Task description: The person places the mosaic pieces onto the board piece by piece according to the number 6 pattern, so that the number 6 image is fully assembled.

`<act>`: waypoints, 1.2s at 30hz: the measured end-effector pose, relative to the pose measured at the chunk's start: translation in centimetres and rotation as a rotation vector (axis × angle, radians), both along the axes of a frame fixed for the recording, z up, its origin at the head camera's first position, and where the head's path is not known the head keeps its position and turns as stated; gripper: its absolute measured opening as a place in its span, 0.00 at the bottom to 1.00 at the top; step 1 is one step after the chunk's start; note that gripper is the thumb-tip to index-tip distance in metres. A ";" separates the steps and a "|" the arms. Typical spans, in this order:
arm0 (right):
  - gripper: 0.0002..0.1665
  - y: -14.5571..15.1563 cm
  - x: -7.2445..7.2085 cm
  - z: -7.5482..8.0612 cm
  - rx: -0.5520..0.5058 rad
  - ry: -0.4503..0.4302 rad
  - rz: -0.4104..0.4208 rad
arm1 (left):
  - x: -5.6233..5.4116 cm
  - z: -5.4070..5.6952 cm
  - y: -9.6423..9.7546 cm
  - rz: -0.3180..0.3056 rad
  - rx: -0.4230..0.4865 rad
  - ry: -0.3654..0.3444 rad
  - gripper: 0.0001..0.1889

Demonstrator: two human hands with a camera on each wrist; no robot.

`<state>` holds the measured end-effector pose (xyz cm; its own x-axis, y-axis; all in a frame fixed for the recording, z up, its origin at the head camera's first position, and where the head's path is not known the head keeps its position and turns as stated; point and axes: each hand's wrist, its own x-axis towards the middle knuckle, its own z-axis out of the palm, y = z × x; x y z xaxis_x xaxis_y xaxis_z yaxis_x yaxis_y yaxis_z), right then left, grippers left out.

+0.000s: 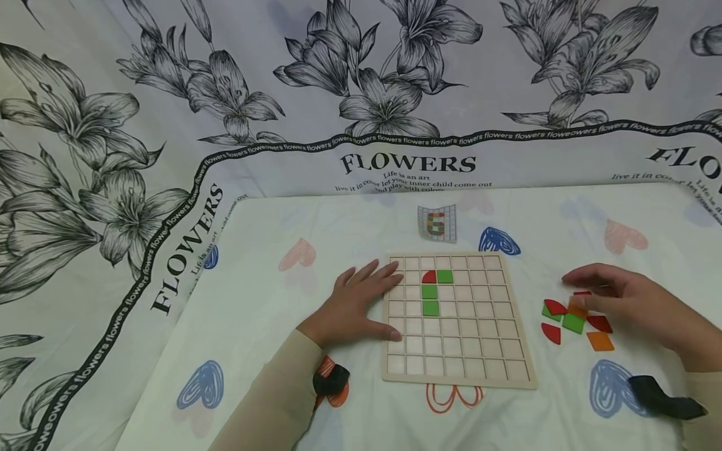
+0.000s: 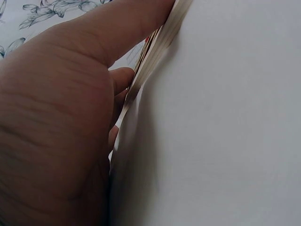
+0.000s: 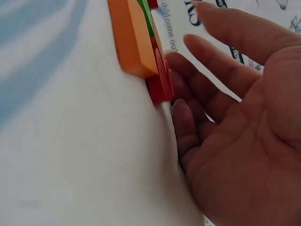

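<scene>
A square wooden grid board (image 1: 479, 347) lies on the cloth. In its upper left part sit a red quarter-round tile (image 1: 429, 277) and several green square tiles (image 1: 430, 307). My left hand (image 1: 355, 304) rests spread along the board's left edge, fingertips and thumb on the frame; the left wrist view shows the thumb against the board's side (image 2: 157, 52). Right of the board, my right hand (image 1: 634, 304) hovers at a loose pile of tiles, including a green square (image 1: 573, 323), an orange square (image 1: 600, 341) and red quarter-rounds (image 1: 551, 334). Its fingers are loosely bent beside a red tile (image 3: 160, 87), pinching nothing.
Behind the board lies a small gridded card (image 1: 437, 223) with a coloured pattern. The white cloth (image 1: 271, 326) carries heart prints, and a flower-printed fabric (image 1: 316, 113) is behind it. Black straps (image 1: 665, 398) hang at both wrists.
</scene>
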<state>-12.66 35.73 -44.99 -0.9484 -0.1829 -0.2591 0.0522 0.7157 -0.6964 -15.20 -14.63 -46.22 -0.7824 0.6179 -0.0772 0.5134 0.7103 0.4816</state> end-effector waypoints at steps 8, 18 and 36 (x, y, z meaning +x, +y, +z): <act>0.23 0.9 0.4 0.0 0.045 0.034 0.084 | 0.0 0.2 0.0 0.003 0.005 -0.006 0.57; 0.22 0.7 0.3 -0.1 0.065 0.078 0.167 | -0.1 0.1 -0.1 0.007 0.007 -0.007 0.58; 0.16 -0.1 0.1 0.4 0.098 0.064 0.082 | -0.1 0.0 0.0 0.000 0.002 -0.006 0.58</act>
